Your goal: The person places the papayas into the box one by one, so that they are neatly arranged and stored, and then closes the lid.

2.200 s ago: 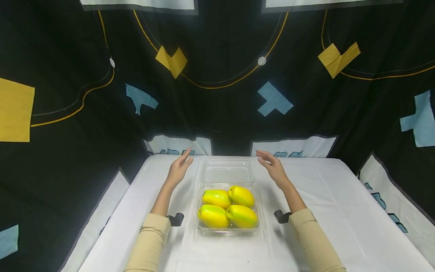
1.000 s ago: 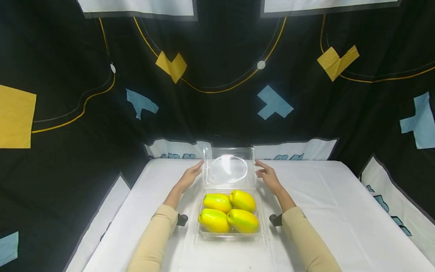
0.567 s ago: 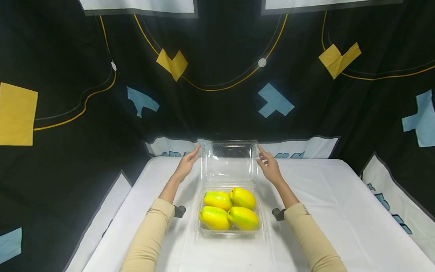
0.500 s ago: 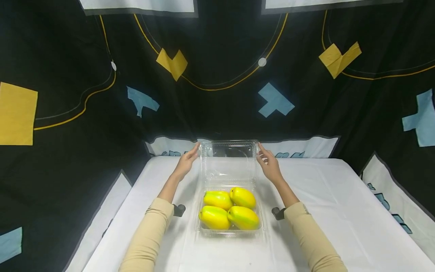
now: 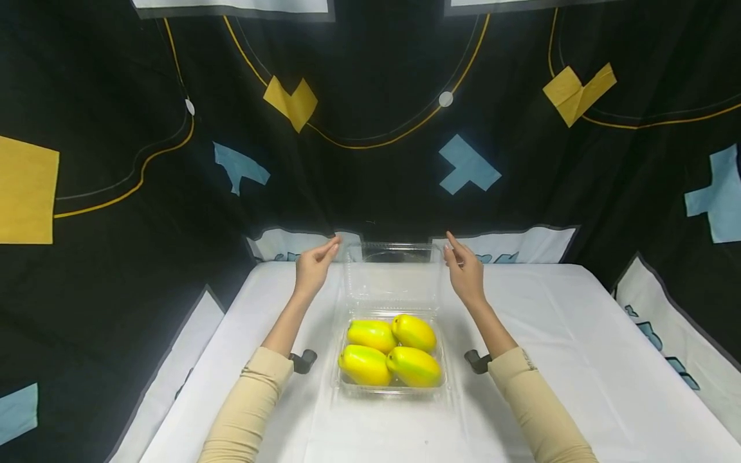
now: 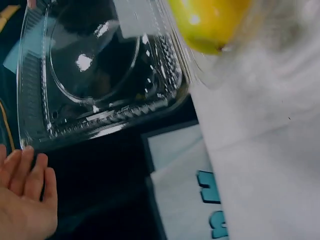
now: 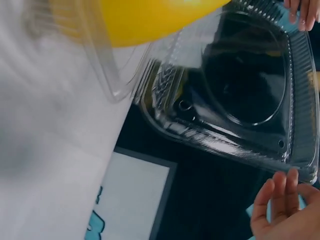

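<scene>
A clear plastic clamshell container [image 5: 392, 391] stands on the table with several yellow-green mangoes [image 5: 365, 365] in its base. Its hinged lid [image 5: 393, 283] is raised at the far side, tilted up. My left hand [image 5: 312, 269] is at the lid's left upper corner. In the left wrist view, the fingertips [image 6: 27, 150] meet that corner, fingers nearly straight. On the other side my right hand [image 5: 466, 273] has its index finger extended and thumb apart, beside the right corner. The right wrist view has those fingers [image 7: 285, 192] loosely bent, right at the lid's edge.
A white cloth covers the table [image 5: 521, 360]. Behind it hangs a black curtain [image 5: 370, 193] with yellow and blue patches, close beyond the lid. Dark wrist mounts [image 5: 303, 361] stick out inward from both sleeves.
Both hands went from beside the flat lid to its edges, and the lid swung up from the table. Over the last half second the lid has sunk back slightly and the right thumb has moved clear.
</scene>
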A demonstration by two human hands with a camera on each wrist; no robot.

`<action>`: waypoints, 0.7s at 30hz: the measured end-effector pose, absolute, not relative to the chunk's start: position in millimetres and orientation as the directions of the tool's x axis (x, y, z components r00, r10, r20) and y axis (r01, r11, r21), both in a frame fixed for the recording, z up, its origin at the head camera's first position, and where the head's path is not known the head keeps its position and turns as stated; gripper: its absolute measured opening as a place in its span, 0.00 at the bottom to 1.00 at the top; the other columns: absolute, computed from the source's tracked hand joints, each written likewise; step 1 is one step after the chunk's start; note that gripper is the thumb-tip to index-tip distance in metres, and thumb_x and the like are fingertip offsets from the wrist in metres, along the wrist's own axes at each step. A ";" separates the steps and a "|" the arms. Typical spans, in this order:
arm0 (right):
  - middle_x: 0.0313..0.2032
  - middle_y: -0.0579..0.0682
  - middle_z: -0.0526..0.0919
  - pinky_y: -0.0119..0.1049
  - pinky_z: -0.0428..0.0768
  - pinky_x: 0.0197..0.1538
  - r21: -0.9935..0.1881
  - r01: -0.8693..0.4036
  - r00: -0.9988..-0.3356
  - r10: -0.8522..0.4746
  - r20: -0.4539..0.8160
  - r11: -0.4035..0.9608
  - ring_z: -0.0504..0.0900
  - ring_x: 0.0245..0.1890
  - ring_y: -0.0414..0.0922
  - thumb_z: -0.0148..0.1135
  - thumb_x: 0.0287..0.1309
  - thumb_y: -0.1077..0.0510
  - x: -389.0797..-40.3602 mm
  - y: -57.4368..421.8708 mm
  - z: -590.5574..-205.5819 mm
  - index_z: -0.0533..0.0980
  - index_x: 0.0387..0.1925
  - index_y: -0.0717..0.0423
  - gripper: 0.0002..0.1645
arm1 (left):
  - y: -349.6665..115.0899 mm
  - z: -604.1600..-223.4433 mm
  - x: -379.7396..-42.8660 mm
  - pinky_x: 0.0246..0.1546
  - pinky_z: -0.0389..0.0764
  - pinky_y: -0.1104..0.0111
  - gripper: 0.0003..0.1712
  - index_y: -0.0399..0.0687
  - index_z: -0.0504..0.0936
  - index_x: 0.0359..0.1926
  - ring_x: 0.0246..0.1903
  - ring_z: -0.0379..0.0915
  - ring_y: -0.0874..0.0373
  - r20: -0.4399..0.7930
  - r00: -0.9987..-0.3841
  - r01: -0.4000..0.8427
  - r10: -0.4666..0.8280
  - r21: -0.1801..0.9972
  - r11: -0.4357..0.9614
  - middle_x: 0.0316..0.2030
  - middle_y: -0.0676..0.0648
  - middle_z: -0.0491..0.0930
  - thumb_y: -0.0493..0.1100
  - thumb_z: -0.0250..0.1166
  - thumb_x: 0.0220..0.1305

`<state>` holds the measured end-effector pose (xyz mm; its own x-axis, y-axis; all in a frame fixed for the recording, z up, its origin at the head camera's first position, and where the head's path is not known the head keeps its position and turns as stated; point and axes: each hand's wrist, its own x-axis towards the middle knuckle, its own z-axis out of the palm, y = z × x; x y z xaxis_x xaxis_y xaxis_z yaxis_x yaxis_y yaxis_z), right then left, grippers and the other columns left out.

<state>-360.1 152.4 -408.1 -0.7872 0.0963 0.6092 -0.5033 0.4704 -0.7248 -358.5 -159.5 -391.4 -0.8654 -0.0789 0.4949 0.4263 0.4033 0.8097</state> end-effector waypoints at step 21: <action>0.45 0.55 0.74 0.44 0.71 0.44 -0.805 -0.213 -0.955 0.055 0.291 0.554 0.69 0.43 0.49 0.45 0.67 0.54 -245.8 148.6 -419.1 0.63 0.65 0.55 0.27 | -134.4 -406.4 -260.8 0.45 0.78 0.59 0.22 0.41 0.73 0.58 0.45 0.72 0.47 0.445 -0.889 0.305 -0.112 0.754 0.581 0.45 0.40 0.72 0.48 0.47 0.72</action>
<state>-245.8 148.6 -419.1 -0.9552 0.0550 0.2909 -0.2132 0.5540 -0.8048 -260.8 -134.4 -406.4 -0.8885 -0.1119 0.4450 0.3046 0.5813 0.7545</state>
